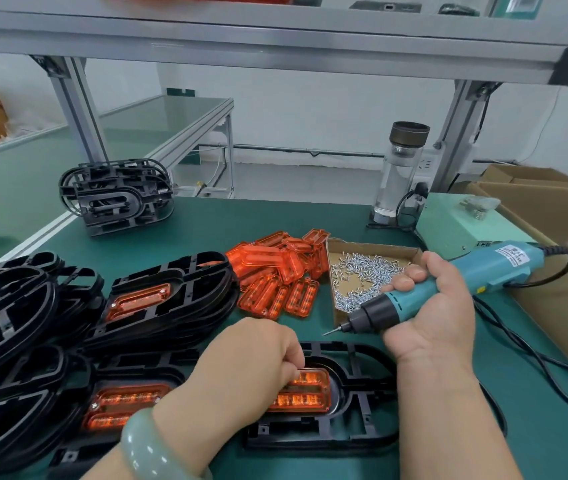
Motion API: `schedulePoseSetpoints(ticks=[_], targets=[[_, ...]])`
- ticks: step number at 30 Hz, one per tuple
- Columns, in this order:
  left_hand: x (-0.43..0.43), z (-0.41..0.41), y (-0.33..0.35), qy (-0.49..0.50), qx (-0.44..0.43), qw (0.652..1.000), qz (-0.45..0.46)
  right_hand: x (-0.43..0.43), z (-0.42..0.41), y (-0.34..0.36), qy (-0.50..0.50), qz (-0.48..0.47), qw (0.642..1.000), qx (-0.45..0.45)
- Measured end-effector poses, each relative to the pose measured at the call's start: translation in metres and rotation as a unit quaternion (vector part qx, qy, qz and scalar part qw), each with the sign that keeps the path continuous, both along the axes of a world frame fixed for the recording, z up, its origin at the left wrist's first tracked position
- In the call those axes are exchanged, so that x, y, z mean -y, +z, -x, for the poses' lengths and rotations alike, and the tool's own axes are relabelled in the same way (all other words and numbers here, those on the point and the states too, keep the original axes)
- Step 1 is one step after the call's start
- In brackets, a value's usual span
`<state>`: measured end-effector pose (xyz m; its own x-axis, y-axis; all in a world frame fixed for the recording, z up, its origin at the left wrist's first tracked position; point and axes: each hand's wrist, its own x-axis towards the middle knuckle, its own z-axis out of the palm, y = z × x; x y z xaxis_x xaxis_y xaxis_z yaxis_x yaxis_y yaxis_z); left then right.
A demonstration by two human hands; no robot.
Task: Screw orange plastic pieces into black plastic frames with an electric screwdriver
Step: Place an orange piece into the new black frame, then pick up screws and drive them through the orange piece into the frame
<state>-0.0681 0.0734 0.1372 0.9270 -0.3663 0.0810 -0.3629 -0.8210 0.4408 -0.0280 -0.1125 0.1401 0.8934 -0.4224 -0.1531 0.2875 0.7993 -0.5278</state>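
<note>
A black plastic frame [362,403] lies flat on the green mat near the front. An orange piece [305,393] sits in its opening. My left hand [251,368] lies over the left part of that piece, fingers curled down onto it. My right hand [431,306] grips a teal electric screwdriver [449,285], held above the frame's upper right, its bit pointing left and slightly down, clear of the frame. Whether a screw sits on the bit I cannot tell.
Stacks of black frames with orange pieces fitted [158,306] fill the left. Loose orange pieces [275,275] lie in a heap beside a cardboard tray of screws [362,271]. Empty frames [116,195] stand at the back left; a glass bottle [400,171] and power box [455,223] at the back right.
</note>
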Motion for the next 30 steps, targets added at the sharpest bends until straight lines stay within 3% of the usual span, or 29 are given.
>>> schedulePoseSetpoints(ticks=[7, 15, 21, 26, 30], targets=[[0.002, -0.004, -0.016, 0.000, 0.040, 0.996, -0.080, -0.001, -0.001, -0.001, 0.000, 0.002, 1.000, -0.004], [-0.001, 0.002, -0.016, -0.007, 0.065, 0.992, -0.105, -0.001, 0.000, 0.000, 0.001, 0.003, 1.000, -0.002], [0.001, 0.006, -0.004, -0.041, 0.045, 0.978, -0.201, -0.002, 0.001, 0.001, -0.002, 0.006, 1.000, -0.004], [0.001, 0.007, -0.005, -0.044, 0.016, 0.983, -0.177, -0.002, 0.002, 0.002, -0.004, 0.020, 1.000, -0.004], [0.002, 0.003, 0.002, -0.009, 0.047, 0.997, -0.064, 0.005, 0.002, 0.003, -0.023, 0.037, 0.999, -0.011]])
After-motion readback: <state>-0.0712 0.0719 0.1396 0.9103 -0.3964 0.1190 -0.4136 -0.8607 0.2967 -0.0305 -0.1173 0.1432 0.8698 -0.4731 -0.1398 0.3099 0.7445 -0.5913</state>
